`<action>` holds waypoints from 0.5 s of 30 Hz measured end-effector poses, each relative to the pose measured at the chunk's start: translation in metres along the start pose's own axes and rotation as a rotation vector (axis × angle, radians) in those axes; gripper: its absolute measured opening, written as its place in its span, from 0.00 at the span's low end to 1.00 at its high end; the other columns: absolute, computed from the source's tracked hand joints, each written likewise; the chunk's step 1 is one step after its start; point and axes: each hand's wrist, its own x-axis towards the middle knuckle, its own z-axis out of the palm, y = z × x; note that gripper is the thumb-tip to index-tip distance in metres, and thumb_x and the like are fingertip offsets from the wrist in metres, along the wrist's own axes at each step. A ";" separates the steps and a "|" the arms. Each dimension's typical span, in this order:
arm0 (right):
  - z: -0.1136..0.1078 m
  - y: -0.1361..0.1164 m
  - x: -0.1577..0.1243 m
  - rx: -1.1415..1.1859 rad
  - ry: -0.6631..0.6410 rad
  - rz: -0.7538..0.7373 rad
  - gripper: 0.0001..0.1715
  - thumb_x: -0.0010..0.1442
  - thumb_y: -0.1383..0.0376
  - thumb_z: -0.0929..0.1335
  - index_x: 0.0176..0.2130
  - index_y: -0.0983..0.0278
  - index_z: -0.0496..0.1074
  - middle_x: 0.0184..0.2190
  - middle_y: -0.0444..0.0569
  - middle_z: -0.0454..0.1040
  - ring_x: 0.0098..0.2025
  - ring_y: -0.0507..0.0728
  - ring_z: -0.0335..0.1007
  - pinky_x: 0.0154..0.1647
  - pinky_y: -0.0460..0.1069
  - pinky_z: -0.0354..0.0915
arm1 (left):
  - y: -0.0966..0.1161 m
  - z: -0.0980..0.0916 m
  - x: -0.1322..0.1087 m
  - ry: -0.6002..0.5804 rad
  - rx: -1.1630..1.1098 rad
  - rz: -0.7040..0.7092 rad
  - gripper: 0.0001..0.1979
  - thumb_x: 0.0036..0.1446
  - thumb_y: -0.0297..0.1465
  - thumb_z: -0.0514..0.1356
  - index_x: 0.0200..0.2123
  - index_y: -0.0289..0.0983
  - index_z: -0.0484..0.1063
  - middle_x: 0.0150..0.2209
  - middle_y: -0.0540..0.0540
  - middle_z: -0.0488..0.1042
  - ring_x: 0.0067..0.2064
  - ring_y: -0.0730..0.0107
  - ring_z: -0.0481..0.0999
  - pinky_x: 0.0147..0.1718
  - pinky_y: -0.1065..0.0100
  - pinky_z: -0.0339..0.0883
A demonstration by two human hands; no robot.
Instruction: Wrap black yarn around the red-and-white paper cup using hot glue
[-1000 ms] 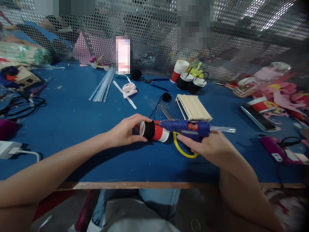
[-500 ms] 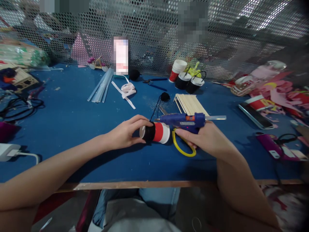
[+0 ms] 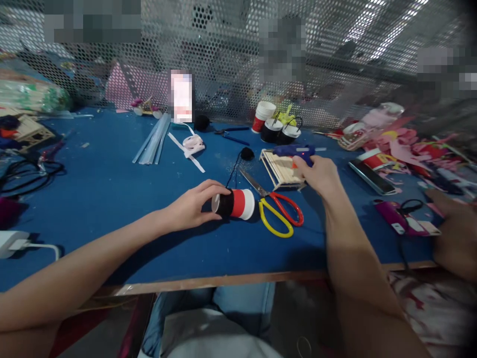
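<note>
My left hand [image 3: 199, 205] is closed round the black-wrapped end of a paper cup [image 3: 239, 204] lying on its side, red in the middle and white at the rim. Black yarn runs from the cup up to a small ball of yarn [image 3: 247, 153]. My right hand [image 3: 321, 174] grips a blue hot glue gun [image 3: 298, 151] with a clear glue stick out of its back, held over a small rack of wooden sticks [image 3: 281, 171]. Scissors [image 3: 279, 211] with one yellow and one red handle lie partly open between the cup and my right arm.
Glue sticks [image 3: 152, 139], white ribbon [image 3: 194, 145] and pliers [image 3: 231, 134] lie farther back. Black-wrapped cups [image 3: 271, 132] stand by the mesh panel [image 3: 223, 59]. A phone [image 3: 371, 176] and a purple object [image 3: 398, 216] lie at right, near another person's arm [image 3: 458, 233].
My right hand has carried the glue gun away from the cup, up and back over the stick rack, uncovering the scissors. My left hand keeps its hold. Another person's arm has appeared at right.
</note>
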 end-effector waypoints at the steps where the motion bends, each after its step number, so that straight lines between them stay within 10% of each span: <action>1: 0.004 0.001 0.002 -0.040 -0.003 0.030 0.22 0.54 0.51 0.64 0.30 0.68 0.71 0.26 0.57 0.72 0.32 0.63 0.70 0.31 0.53 0.60 | 0.000 0.000 0.000 -0.001 0.001 -0.001 0.24 0.53 0.30 0.61 0.52 0.37 0.59 0.52 0.38 0.62 0.51 0.62 0.68 0.48 0.61 0.67; 11: 0.002 -0.033 -0.023 -0.123 0.124 -0.153 0.20 0.58 0.56 0.62 0.34 0.68 0.75 0.37 0.60 0.72 0.43 0.65 0.66 0.40 0.56 0.60 | -0.002 0.002 -0.002 -0.014 0.033 0.015 0.24 0.54 0.29 0.61 0.53 0.38 0.58 0.53 0.38 0.61 0.53 0.60 0.67 0.49 0.59 0.67; 15: -0.002 -0.079 -0.049 0.326 -0.345 -0.414 0.25 0.61 0.52 0.58 0.29 0.63 0.75 0.33 0.52 0.75 0.36 0.57 0.69 0.37 0.52 0.61 | 0.003 0.003 -0.001 -0.018 0.091 0.049 0.22 0.55 0.28 0.59 0.53 0.37 0.59 0.53 0.38 0.61 0.53 0.59 0.66 0.49 0.59 0.66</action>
